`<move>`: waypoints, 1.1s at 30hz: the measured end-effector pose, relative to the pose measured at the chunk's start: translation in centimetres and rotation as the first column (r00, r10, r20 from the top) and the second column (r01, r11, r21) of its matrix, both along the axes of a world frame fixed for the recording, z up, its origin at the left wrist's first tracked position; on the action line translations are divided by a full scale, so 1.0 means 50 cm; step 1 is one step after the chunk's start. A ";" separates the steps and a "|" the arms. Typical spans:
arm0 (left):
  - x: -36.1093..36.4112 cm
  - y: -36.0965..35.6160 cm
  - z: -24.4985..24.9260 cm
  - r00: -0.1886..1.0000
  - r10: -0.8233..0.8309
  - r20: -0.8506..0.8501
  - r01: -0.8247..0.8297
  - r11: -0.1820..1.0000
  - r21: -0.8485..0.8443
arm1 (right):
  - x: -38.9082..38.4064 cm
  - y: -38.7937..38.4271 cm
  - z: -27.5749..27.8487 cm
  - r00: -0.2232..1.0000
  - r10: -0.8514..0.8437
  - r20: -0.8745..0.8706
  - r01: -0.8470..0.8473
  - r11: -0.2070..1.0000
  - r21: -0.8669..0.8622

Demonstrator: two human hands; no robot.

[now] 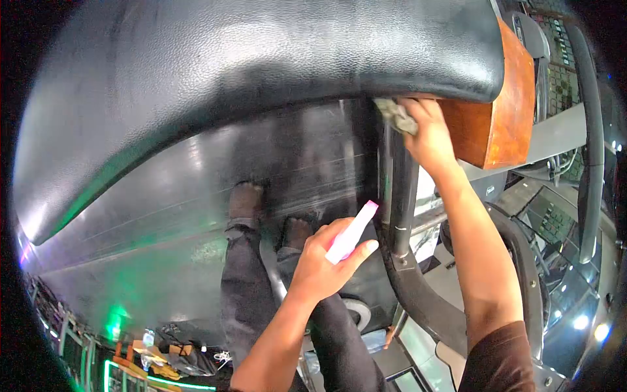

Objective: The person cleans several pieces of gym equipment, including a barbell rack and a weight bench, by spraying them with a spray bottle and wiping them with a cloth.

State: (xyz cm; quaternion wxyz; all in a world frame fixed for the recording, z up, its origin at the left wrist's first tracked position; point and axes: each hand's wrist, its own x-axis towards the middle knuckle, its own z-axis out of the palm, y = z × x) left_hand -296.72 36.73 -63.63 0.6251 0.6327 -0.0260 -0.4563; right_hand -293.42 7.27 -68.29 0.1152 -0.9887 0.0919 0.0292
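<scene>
My right hand [431,134] grips a crumpled greyish-green cloth [397,117], its fingers closed around it. The cloth is up against the top of a dark metal tube [403,189], just below the edge of a black padded surface [274,52]. Lower and to the left, my left hand [323,264] is closed on a slim white object with a pink end [353,232], pointing up and to the right. Its kind cannot be made out. The thumb lies along its right side, apart from the tube.
A reddish-brown wooden block [499,111] sits beside the pad's right end. My feet [246,199] are on a dark, shiny floor [157,242]. Curved dark frame tubes [424,307] run at the lower right. Assorted items [170,359] lie at the lower left.
</scene>
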 end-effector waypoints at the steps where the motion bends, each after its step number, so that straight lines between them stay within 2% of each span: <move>1: -0.004 0.000 -0.001 1.000 -0.001 -0.003 0.001 1.000 -0.003 | 0.021 0.006 -0.007 0.996 0.027 -0.088 -0.028 1.000 -0.010; 2: -0.008 -0.001 -0.004 1.000 0.000 -0.004 0.000 1.000 -0.007 | 0.040 0.010 -0.008 0.964 0.003 -0.266 -0.023 0.997 -0.072; 5: -0.018 0.006 -0.016 0.999 -0.023 0.030 0.023 1.000 0.007 | -0.020 0.003 -0.082 0.992 0.123 -0.028 -0.126 0.968 -0.218; 6: -0.018 0.015 -0.019 0.998 -0.032 0.046 0.031 0.999 0.022 | -0.057 0.021 -0.065 0.975 0.111 -0.194 -0.152 0.966 -0.211; 8: -0.007 0.033 -0.017 0.999 -0.031 -0.014 0.032 0.999 0.037 | -0.165 0.028 -0.062 0.928 0.216 -0.304 -0.285 0.937 -0.202; 10: 0.018 0.043 -0.007 0.995 -0.021 -0.099 0.027 0.998 0.060 | -0.285 0.053 -0.042 0.867 0.246 -0.433 -0.340 0.928 -0.154; 11: 0.029 0.047 -0.005 0.994 -0.007 -0.111 0.012 0.999 0.043 | -0.339 0.066 -0.033 0.821 0.302 -0.485 -0.410 0.902 -0.133; 12: 0.037 0.051 -0.004 0.992 0.010 -0.122 -0.007 1.000 0.025 | -0.372 0.081 -0.013 0.718 0.307 -0.624 -0.430 0.902 -0.050; 13: 0.043 0.055 -0.003 0.990 0.026 -0.136 -0.025 1.000 0.011 | -0.374 0.098 0.004 0.687 0.334 -0.645 -0.445 0.895 -0.011; 15: 0.058 0.059 -0.003 0.990 0.022 -0.138 -0.019 1.000 0.022 | -0.320 0.110 0.032 0.572 0.303 -0.762 -0.391 0.918 0.071; 18: 0.044 0.075 -0.018 0.971 0.061 -0.232 -0.057 0.998 0.024 | -0.223 0.109 0.032 0.769 0.291 -0.569 -0.281 0.954 0.107; 19: 0.046 0.078 -0.020 0.974 0.053 -0.222 -0.048 0.998 0.029 | -0.174 0.093 0.025 0.796 0.344 -0.498 -0.338 0.935 0.106; 20: 0.047 0.080 -0.021 0.976 0.046 -0.212 -0.040 0.999 0.035 | -0.122 0.086 0.018 0.897 0.318 -0.306 -0.314 0.947 0.066; 21: 0.047 0.079 -0.020 0.979 0.035 -0.203 -0.028 0.999 0.040 | -0.058 0.083 0.025 0.917 0.260 -0.303 -0.279 0.960 -0.023; 22: 0.048 0.075 -0.018 0.984 0.025 -0.175 -0.020 0.999 0.034 | -0.026 0.058 0.006 0.956 0.198 -0.217 -0.220 0.972 -0.082; 23: 0.050 0.073 -0.014 0.989 0.013 -0.147 -0.008 1.000 0.030 | 0.023 0.042 0.022 0.933 0.101 -0.345 -0.132 0.989 -0.066; 24: 0.053 0.070 -0.013 0.993 0.000 -0.117 0.003 1.000 0.026 | 0.030 0.027 0.014 0.926 0.024 -0.376 -0.075 0.990 -0.121; 25: 0.055 0.070 -0.015 0.997 -0.018 -0.080 0.020 1.000 0.021 | 0.022 0.014 0.003 0.912 -0.056 -0.406 -0.017 0.984 -0.175; 27: 0.055 0.077 -0.019 0.998 -0.055 -0.021 0.056 0.998 0.020 | -0.066 0.023 -0.041 0.982 -0.008 -0.187 -0.020 0.989 -0.145; 28: 0.055 0.084 -0.023 0.997 -0.068 -0.034 0.070 0.996 0.055 | -0.130 0.050 -0.029 0.973 -0.088 -0.212 0.090 0.996 -0.002; 30: 0.072 0.086 -0.017 0.999 -0.047 -0.005 0.047 0.997 0.065 | -0.285 0.093 -0.027 0.963 -0.214 -0.162 0.235 0.964 0.128; 31: 0.077 0.089 -0.019 0.999 -0.042 0.011 0.041 0.997 0.065 | -0.345 0.127 -0.016 0.893 -0.324 -0.312 0.373 0.921 0.111; 33: 0.091 0.096 -0.014 0.996 -0.011 -0.093 0.020 0.995 0.096 | -0.439 0.194 0.009 0.867 -0.316 -0.386 0.377 0.922 0.091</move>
